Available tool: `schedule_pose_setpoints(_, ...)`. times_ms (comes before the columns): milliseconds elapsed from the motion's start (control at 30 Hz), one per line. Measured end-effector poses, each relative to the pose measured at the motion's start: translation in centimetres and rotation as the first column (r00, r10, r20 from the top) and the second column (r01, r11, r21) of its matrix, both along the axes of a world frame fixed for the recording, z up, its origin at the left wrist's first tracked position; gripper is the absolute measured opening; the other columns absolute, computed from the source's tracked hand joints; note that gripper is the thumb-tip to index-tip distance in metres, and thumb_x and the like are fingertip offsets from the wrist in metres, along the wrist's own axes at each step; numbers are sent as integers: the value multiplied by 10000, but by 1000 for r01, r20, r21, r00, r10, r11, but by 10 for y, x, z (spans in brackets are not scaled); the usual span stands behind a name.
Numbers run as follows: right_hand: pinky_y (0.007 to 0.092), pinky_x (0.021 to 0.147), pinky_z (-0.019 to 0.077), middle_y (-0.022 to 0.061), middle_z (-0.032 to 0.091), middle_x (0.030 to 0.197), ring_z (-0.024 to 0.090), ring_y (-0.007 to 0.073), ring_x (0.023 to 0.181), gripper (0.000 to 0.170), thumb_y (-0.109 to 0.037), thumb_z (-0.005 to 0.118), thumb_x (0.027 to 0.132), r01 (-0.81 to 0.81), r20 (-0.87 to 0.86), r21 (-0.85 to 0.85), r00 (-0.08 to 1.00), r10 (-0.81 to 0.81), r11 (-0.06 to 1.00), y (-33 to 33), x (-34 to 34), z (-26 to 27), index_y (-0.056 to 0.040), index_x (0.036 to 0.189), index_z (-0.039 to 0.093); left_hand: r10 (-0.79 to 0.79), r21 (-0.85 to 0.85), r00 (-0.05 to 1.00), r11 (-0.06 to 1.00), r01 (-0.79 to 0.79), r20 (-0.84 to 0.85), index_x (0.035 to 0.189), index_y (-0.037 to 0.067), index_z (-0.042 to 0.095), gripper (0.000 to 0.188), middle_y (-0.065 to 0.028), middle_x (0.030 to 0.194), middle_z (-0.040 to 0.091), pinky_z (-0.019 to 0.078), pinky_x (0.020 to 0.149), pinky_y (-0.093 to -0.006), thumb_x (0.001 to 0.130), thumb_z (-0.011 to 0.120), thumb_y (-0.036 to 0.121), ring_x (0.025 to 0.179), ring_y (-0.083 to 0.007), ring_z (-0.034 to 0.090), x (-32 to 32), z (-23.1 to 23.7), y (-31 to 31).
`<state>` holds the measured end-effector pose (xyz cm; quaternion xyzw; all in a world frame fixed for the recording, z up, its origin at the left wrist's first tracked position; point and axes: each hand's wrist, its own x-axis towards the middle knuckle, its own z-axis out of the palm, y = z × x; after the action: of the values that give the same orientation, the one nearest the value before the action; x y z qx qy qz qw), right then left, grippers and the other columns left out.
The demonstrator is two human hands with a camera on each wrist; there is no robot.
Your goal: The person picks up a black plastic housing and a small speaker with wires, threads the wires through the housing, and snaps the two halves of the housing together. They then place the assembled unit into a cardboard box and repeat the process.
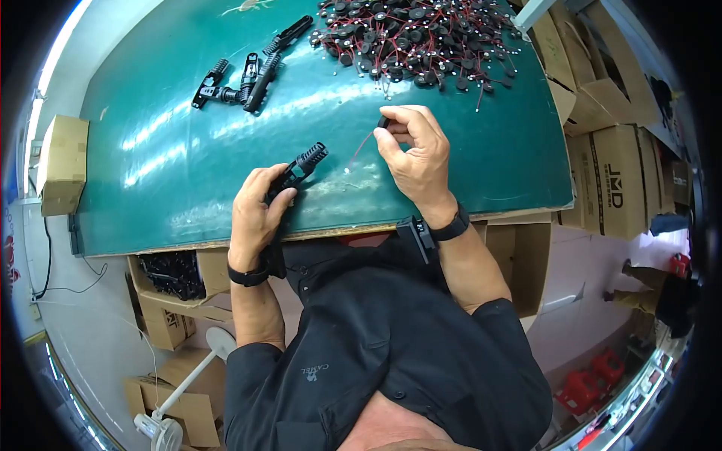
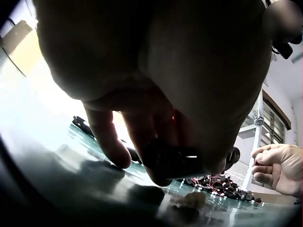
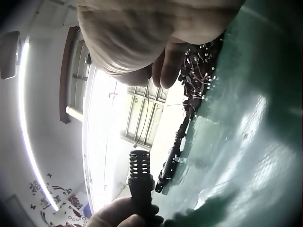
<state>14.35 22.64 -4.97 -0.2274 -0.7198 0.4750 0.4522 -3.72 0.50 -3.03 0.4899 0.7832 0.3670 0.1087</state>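
Note:
My left hand [image 1: 254,210] grips a black plastic part with a slotted, tube-like end [image 1: 310,158], held over the near side of the green table. That slotted end points up and away from the fingers in the right wrist view, where the vents [image 3: 139,164] show clearly. Between thumb and fingers, my right hand [image 1: 423,161] pinches a small black round piece [image 1: 383,122]. A thin red wire [image 1: 361,150] hangs from it towards the held part, with a pale tip at its end. In the left wrist view, the palm hides much of the black part.
A large heap of small black round pieces with red wires [image 1: 414,41] covers the table's far right. Several similar slotted black parts [image 1: 252,79] lie at the far left. Cardboard boxes [image 1: 613,180] stand right of the table [image 1: 496,165]; an open box of black parts [image 1: 171,275] sits below its front edge.

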Motion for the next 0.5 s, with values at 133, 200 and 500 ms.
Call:
schedule_pose_setpoints(133,282,797,648,102,691,1158,751,164,926,282,77,789,893,52,-99,81,994,-44,995,-3,-11,-1,11,1162,733,-14,16,1000,1000,14,16,1290,9,725,420,-153,1104,725,563,899,-380,882,821,29,999,-305,718,4,-2,-2)
schedule_pose_setpoints(200,281,800,651,114,686,1179,750,168,938,298,88,794,886,80,-148,119,987,-62,990,-5,-14,-2,12,1168,730,-13,27,1000,1000,13,24,1290,8,725,420,-151,1106,726,564,902,-377,881,822,27,1001,-300,717,5,-4,-3)
schedule_pose_setpoints(500,297,769,645,123,711,1143,748,201,933,302,90,815,868,150,-200,362,977,-81,920,-18,-19,5,0,1140,720,-19,90,996,996,12,84,1296,-1,719,427,-142,1120,732,564,931,-367,882,819,20,1027,-279,714,9,-13,-8)
